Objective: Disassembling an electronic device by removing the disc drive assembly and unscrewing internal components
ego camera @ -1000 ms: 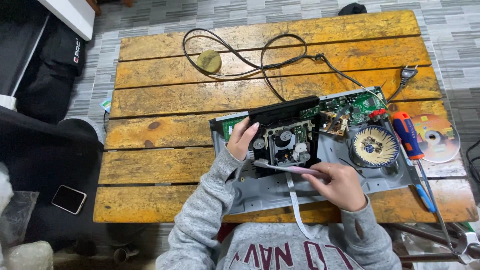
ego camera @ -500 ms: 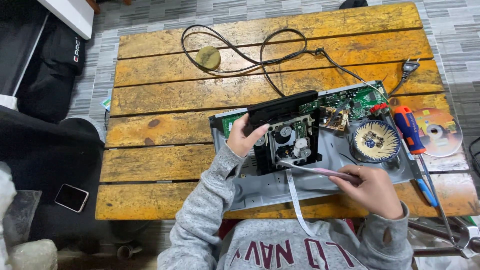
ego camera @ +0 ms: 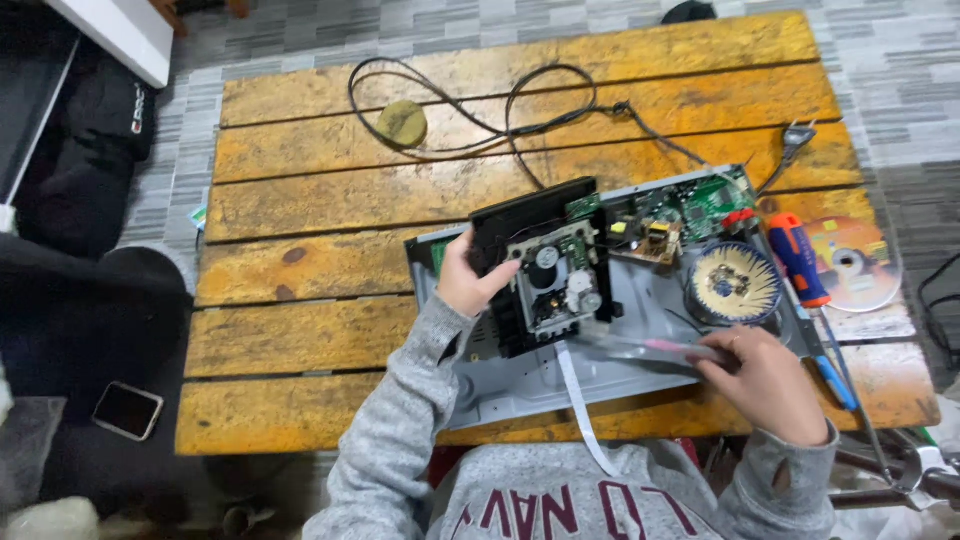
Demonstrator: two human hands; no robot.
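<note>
By then the player's lid was already off and its grey case [ego camera: 520, 385] lay open on the counter [ego camera: 300, 340]. My left hand [ego camera: 465, 280] was closed around the black disc drive [ego camera: 545, 270], tipped up at the case's nine o'clock side. My right hand [ego camera: 765, 380] pinched a thin pink-handled tool [ego camera: 650, 347] pointing at the drive. The white ribbon cable [ego camera: 580, 400] still hung from it; the circuit board [ego camera: 680, 215] at two o'clock sat untouched.
</note>
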